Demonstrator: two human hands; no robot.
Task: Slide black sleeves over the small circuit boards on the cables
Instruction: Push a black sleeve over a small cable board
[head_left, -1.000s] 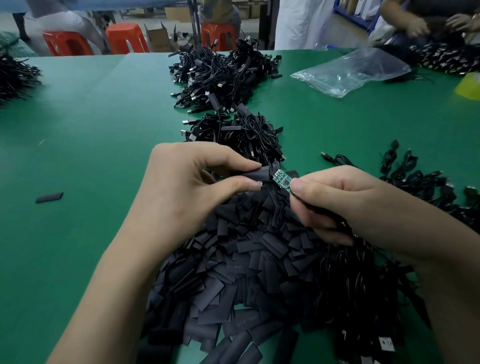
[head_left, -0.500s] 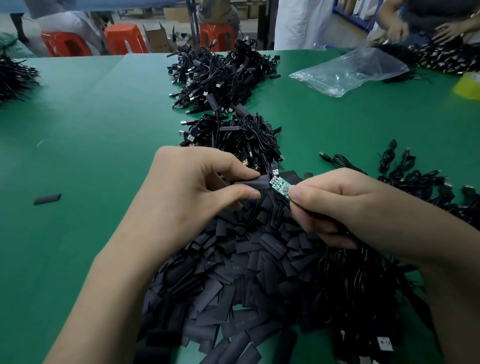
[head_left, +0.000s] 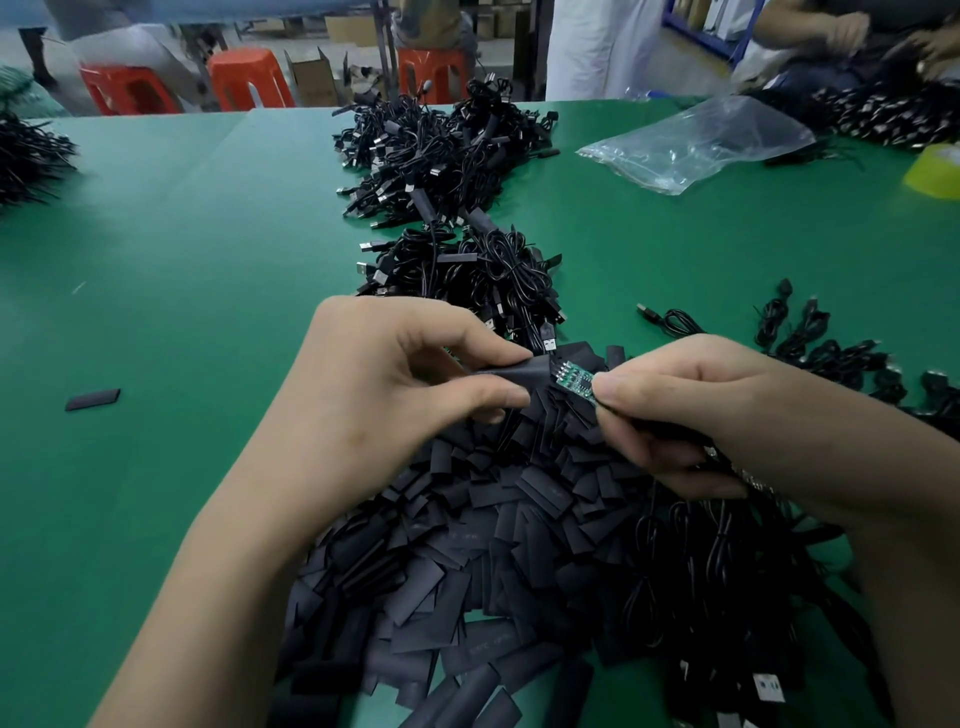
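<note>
My left hand (head_left: 384, 395) pinches a black sleeve (head_left: 524, 373) between thumb and forefinger. The sleeve's open end meets the left tip of a small green circuit board (head_left: 571, 378). My right hand (head_left: 696, 415) pinches the board's right end and the black cable behind it, which runs hidden under my palm. Both hands hover over a big heap of loose black sleeves (head_left: 467, 551) on the green table (head_left: 182, 312).
Bundled black cables lie in piles: straight ahead (head_left: 467, 270), farther back (head_left: 431, 150), at right (head_left: 831, 353) and under my right wrist (head_left: 727, 597). One stray sleeve (head_left: 92, 399) lies left. A clear plastic bag (head_left: 696, 140) sits back right. Another person's hands (head_left: 852, 36) work at the far right corner.
The sleeve and the board have come together; the sleeve's mouth now touches the board's left tip. Both hands stayed almost in place.
</note>
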